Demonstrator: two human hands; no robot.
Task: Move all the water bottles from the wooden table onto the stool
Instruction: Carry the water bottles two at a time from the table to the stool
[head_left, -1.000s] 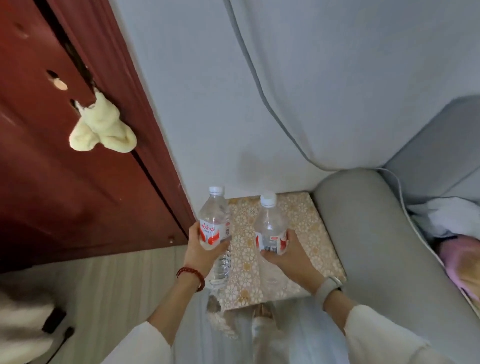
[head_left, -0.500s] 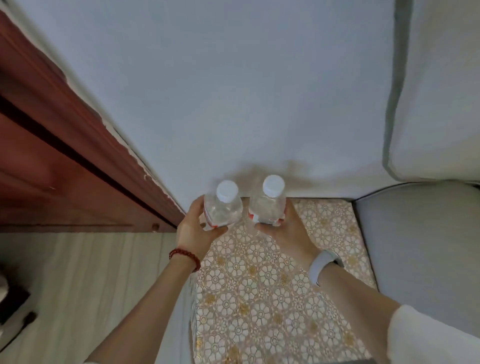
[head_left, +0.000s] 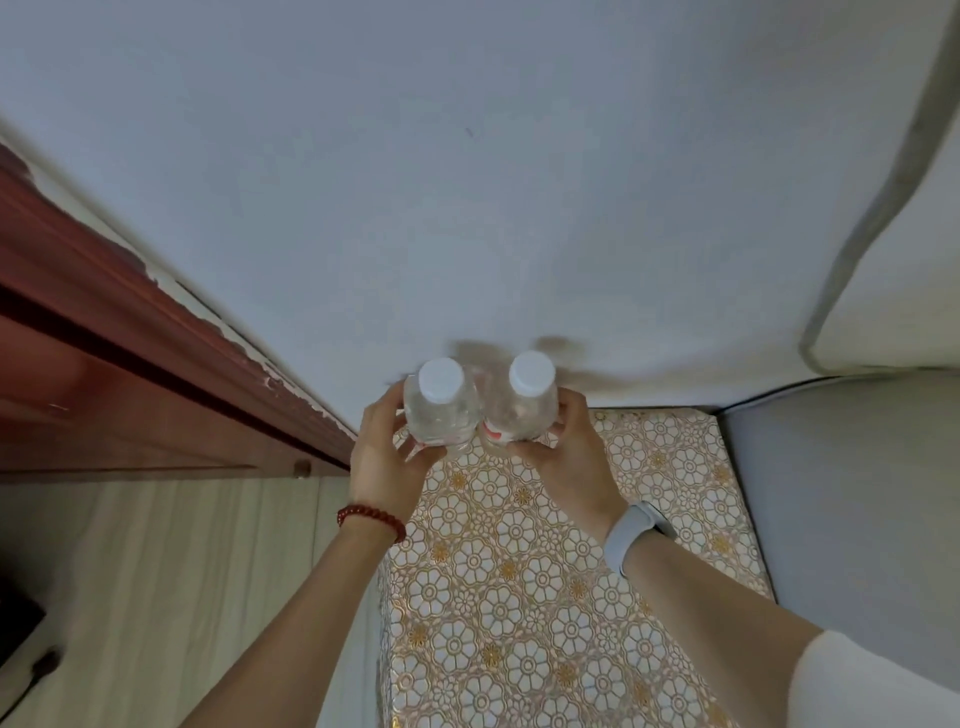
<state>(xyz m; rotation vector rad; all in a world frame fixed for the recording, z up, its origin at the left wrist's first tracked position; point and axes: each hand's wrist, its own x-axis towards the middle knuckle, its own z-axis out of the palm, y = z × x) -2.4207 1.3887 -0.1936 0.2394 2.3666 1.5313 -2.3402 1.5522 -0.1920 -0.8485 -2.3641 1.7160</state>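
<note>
Bottles come first: the left bottle (head_left: 440, 410) sits in the left hand (head_left: 387, 457) and the right bottle (head_left: 522, 408) in the right hand (head_left: 563, 457), each hand's fingers wrapped around the clear body below the white cap. Both stand upright, side by side and touching or nearly so, over the far edge of the stool (head_left: 545, 597) with its flower-patterned top, close to the wall (head_left: 467, 182). Whether their bases already rest on the cover cannot be told from this steep angle.

Judged from here, the risks lie in the placement. Set too near the far left corner, the left bottle could tip off toward the gap beside the red door frame (head_left: 156, 364). The cover looks padded, so a tall, narrow bottle may wobble if let go before it settles. Being so close together, one bottle nudged on release could knock the other over. The sofa arm (head_left: 841, 493) borders the right edge and should catch a fall that way.
</note>
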